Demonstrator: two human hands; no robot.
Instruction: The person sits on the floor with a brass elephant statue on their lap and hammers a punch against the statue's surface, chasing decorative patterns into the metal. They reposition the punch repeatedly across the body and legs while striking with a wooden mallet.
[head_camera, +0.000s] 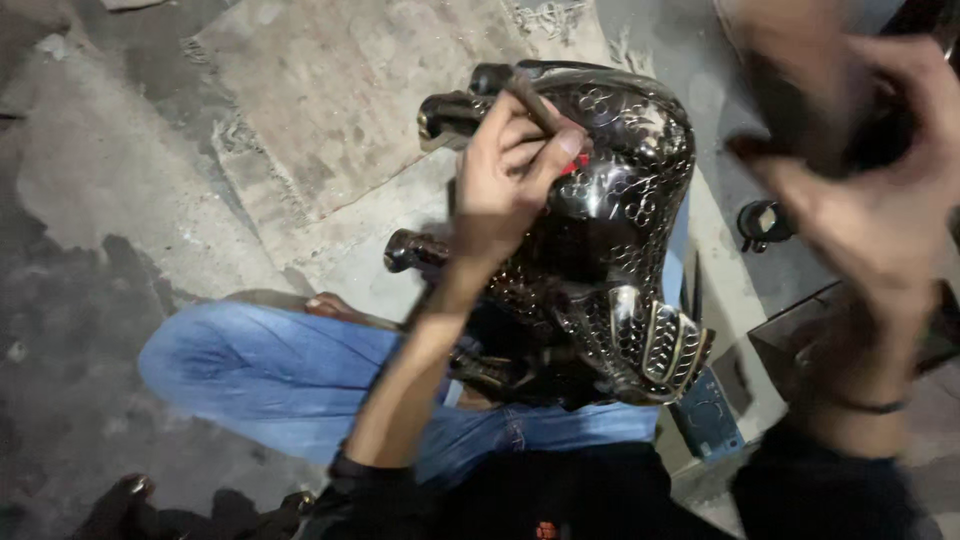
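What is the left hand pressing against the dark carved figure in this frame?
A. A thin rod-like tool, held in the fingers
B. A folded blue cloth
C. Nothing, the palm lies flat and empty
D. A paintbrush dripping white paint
A: the left hand holds a thin rod-like tool in a finger grip, its tip set on the patterned surface of the dark carved figure.

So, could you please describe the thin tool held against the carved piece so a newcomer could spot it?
Find the big dark carved figure resting on the blue-jeaned lap. On its upper part sits the left hand, pinching a slim rod like a pen. It is plain brownish and straight, unlike the shiny patterned carving.
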